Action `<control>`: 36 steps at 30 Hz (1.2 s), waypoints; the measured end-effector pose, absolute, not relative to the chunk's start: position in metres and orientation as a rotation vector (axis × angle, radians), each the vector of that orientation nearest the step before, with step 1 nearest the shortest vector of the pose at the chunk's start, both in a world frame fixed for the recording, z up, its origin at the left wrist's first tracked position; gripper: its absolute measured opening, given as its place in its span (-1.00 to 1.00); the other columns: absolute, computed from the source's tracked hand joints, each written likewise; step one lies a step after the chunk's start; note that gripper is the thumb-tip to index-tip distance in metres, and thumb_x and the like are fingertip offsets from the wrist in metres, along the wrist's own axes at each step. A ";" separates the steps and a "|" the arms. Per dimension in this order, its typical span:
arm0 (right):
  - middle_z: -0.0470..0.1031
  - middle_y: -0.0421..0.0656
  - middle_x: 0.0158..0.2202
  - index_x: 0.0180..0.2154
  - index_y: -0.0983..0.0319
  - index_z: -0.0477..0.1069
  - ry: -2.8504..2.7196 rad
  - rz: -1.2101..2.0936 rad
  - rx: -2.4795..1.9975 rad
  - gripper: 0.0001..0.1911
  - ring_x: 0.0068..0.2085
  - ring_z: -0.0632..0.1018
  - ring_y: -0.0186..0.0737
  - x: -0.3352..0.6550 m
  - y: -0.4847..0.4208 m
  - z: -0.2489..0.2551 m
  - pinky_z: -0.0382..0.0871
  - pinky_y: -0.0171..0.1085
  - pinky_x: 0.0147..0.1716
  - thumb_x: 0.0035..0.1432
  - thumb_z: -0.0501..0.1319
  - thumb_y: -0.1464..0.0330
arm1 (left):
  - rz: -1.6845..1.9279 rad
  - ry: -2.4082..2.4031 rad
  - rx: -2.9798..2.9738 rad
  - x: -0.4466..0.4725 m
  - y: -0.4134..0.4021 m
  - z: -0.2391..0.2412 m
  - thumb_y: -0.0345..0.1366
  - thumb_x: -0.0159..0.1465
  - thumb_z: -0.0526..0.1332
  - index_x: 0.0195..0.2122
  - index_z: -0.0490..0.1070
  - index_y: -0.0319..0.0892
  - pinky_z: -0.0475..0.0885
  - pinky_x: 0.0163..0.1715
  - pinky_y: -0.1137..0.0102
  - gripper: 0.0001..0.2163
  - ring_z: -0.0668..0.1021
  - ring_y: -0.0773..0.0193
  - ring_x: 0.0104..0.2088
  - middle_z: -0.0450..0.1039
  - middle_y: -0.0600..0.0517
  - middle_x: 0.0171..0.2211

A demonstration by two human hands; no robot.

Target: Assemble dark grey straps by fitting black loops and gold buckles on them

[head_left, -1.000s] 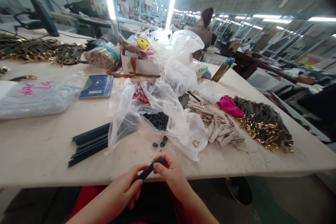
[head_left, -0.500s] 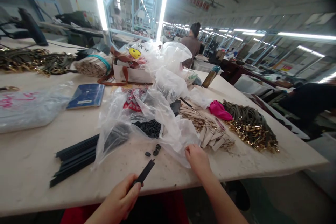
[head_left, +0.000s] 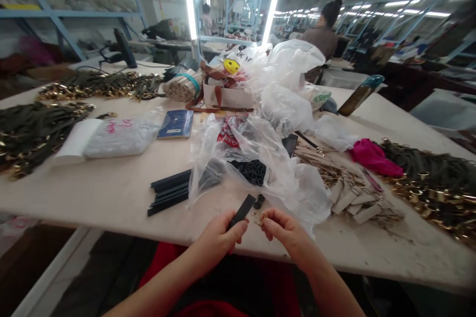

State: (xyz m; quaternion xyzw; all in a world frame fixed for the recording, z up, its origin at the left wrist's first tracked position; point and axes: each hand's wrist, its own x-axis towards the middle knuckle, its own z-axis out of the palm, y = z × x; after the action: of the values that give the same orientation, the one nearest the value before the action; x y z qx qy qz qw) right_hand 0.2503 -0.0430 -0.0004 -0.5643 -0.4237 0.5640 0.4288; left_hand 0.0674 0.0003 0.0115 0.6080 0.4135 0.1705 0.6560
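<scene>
My left hand (head_left: 225, 235) is closed round a flat black strap (head_left: 244, 209), whose free end points up and away to the right. Close beside it, my right hand (head_left: 286, 232) pinches a small gold-coloured metal fitting (head_left: 261, 218); its exact shape is partly hidden by the fingers. The strap and the fitting are apart. Small black loops (head_left: 259, 201) lie on the table just beyond the hands. More black loops (head_left: 250, 172) fill the opening of a clear plastic bag (head_left: 297, 193). To the left, a stack of black straps (head_left: 169, 192) lies partly under that bag.
Beige strips (head_left: 359, 198) and dark straps with gold clasps (head_left: 427, 178) lie on the right, by a pink cloth (head_left: 375, 157). A blue booklet (head_left: 176, 124), a wrapped white packet (head_left: 119, 137) and more clasped straps (head_left: 37, 129) lie left. A person (head_left: 322, 34) is beyond the table.
The view has swung left, so the table's things appear further right. My right hand has come from the plastic bag's edge towards my left hand, and the gold fitting now shows in its fingers.
</scene>
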 end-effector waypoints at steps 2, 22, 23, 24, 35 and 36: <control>0.31 -0.28 -0.54 -0.42 0.25 0.38 -1.064 1.486 -1.361 -0.73 -0.53 0.27 -0.41 0.237 -0.041 0.001 0.18 -0.37 -0.50 0.01 0.20 0.15 | 0.410 0.949 1.357 0.064 0.000 0.012 -0.07 0.17 0.06 -0.29 0.28 -0.23 0.14 -0.68 0.55 -0.70 0.24 0.48 -0.67 0.20 0.18 -0.59; 0.42 -0.24 -0.49 -0.38 0.26 0.43 -0.729 1.500 -1.235 -0.74 -0.52 0.38 -0.41 0.202 -0.039 -0.020 0.31 -0.36 -0.47 -0.10 0.33 0.23 | 0.425 1.098 1.857 0.044 -0.009 0.010 -0.20 0.29 -0.04 -0.27 0.35 -0.14 0.27 -0.31 0.43 -0.78 0.45 0.26 -0.33 0.43 0.05 -0.35; 0.44 -0.23 -0.47 -0.37 0.25 0.43 -0.654 1.488 -1.215 -0.75 -0.51 0.40 -0.41 0.202 -0.038 -0.021 0.32 -0.35 -0.45 -0.11 0.34 0.26 | 0.414 1.125 1.832 0.041 -0.009 0.009 -0.19 0.29 -0.06 -0.27 0.34 -0.15 0.26 -0.33 0.43 -0.76 0.44 0.26 -0.35 0.42 0.05 -0.37; 0.45 -0.23 -0.44 -0.35 0.24 0.43 -0.572 1.478 -1.187 -0.74 -0.49 0.41 -0.41 0.203 -0.037 -0.022 0.34 -0.35 -0.43 -0.13 0.36 0.28 | 0.389 1.153 1.816 0.038 -0.008 0.009 -0.18 0.30 -0.08 -0.29 0.33 -0.17 0.26 -0.36 0.43 -0.75 0.43 0.26 -0.38 0.41 0.04 -0.40; 0.43 -0.28 -0.47 -0.36 0.22 0.43 -0.178 1.684 -1.002 -0.74 -0.52 0.43 -0.45 0.178 -0.049 -0.026 0.37 -0.40 -0.45 -0.18 0.39 0.33 | 0.292 1.050 1.841 0.040 -0.009 0.004 -0.22 0.29 -0.07 -0.38 0.35 -0.16 0.26 -0.32 0.44 -0.74 0.44 0.23 -0.34 0.45 0.02 -0.37; 0.43 -0.27 -0.46 -0.36 0.23 0.42 -0.207 1.672 -1.004 -0.74 -0.52 0.43 -0.44 0.175 -0.051 -0.028 0.37 -0.39 -0.46 -0.16 0.38 0.32 | 0.296 1.045 1.824 0.041 -0.009 0.004 -0.23 0.28 -0.06 -0.37 0.35 -0.16 0.26 -0.32 0.44 -0.76 0.44 0.24 -0.35 0.45 0.02 -0.36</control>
State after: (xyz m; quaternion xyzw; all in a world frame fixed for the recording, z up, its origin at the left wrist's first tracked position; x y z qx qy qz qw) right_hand 0.1748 -0.0507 -0.0278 -0.4254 -0.0879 0.7082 0.5565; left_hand 0.0411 -0.0091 0.0041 0.7503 0.4296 0.1218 0.4875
